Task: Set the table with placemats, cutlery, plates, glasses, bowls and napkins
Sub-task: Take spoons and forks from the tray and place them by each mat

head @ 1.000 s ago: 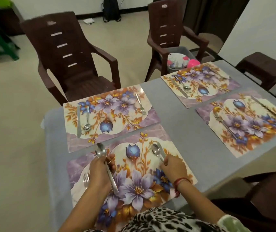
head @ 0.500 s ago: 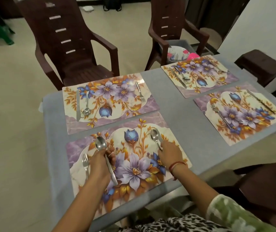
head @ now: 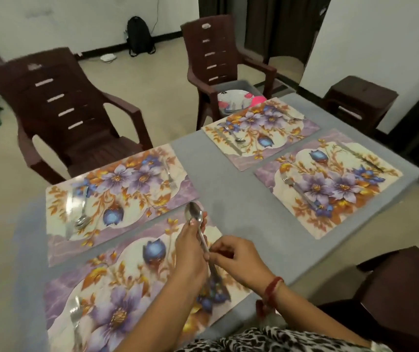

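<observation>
My left hand point(head: 190, 252) grips a steel spoon point(head: 195, 219) by its handle, bowl pointing away, above the top right corner of the nearest floral placemat point(head: 127, 288). My right hand point(head: 236, 260) is close beside it, its fingertips pinching at the lower end of that handle. From there a second, blurred piece of cutlery point(head: 219, 283) runs down over the mat. A fork point(head: 76, 316) lies at the mat's left side. Three more placemats hold cutlery: one far left point(head: 117, 189), one far right point(head: 259, 128), one right point(head: 330, 186).
The grey table point(head: 228, 179) ends close to my body and at the right. Brown plastic chairs stand at far left point(head: 58, 115) and far middle point(head: 218, 54); the latter holds a bin with plates point(head: 233, 97). A dark stool point(head: 358, 102) and another chair point(head: 406, 295) are on the right.
My left hand carried the spoon from the mat's left side to its top right corner. My right hand drew back and now meets it at the handle. The camera tilted up.
</observation>
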### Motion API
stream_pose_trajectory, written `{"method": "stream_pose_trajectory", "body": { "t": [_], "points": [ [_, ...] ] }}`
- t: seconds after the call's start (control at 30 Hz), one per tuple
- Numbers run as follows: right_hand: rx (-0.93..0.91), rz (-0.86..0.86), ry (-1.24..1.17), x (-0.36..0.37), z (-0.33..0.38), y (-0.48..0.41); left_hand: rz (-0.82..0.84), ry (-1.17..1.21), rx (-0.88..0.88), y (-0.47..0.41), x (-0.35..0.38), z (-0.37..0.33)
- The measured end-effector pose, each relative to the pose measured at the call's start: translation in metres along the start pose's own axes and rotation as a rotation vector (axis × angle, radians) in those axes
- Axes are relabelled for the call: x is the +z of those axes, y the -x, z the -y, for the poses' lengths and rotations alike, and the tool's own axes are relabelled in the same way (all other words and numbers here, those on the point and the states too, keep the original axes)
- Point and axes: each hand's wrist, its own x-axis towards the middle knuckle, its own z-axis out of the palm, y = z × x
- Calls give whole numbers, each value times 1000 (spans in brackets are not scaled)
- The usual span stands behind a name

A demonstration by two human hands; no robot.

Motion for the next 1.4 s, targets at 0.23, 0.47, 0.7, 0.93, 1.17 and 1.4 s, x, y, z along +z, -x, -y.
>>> {"method": "stream_pose_trajectory", "body": {
  "t": [0.23,0.47,0.7,0.93,1.17,1.4],
  "points": [
    [99,57,-222,-153,-56,-71,23,-208,55,-57,150,56],
    [217,-232,-118,-345,-141,-124,56,-101,-33,-93,253,87],
    [342,-318,307,-462,-193,-186,-2,-175,-79,-110,262,101],
    [440,-392,590,-459,-206,-190,-43,-129,-98,-111,258,99],
    [409,-342,877,-452,-195,-185,-67,-108,-74,-106,257,111],
    [308,-272,886,-479,-206,-196,-60,-72,-89,-118,313,130]
  ]
}}
